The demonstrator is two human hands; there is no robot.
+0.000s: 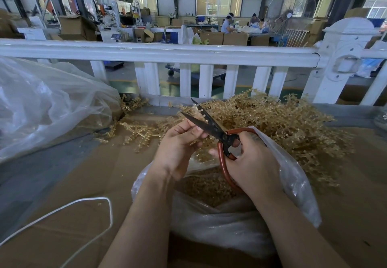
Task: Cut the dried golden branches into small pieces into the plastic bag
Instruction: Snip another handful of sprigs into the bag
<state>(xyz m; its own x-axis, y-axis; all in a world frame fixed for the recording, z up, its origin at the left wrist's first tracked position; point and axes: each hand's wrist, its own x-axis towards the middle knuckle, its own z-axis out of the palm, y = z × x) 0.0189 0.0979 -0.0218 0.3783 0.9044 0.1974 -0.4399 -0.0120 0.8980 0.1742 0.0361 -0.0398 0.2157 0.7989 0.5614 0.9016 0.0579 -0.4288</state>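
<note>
My right hand [254,163] grips the red handles of black-bladed scissors [206,124], whose blades stand apart and point up-left. My left hand [178,145] pinches a thin golden branch piece [196,108] that rises between the blades. Both hands hover over the open mouth of a clear plastic bag [293,186], which holds several small golden cut pieces [207,186]. A large pile of dried golden branches [282,121] lies on the table just behind the bag and to the right.
A big crumpled clear plastic sheet [48,104] lies at the left. Loose golden branches [138,131] scatter beside it. A white cord [83,205] loops over the cardboard-covered table [83,173]. A white railing [167,53] borders the table's far edge.
</note>
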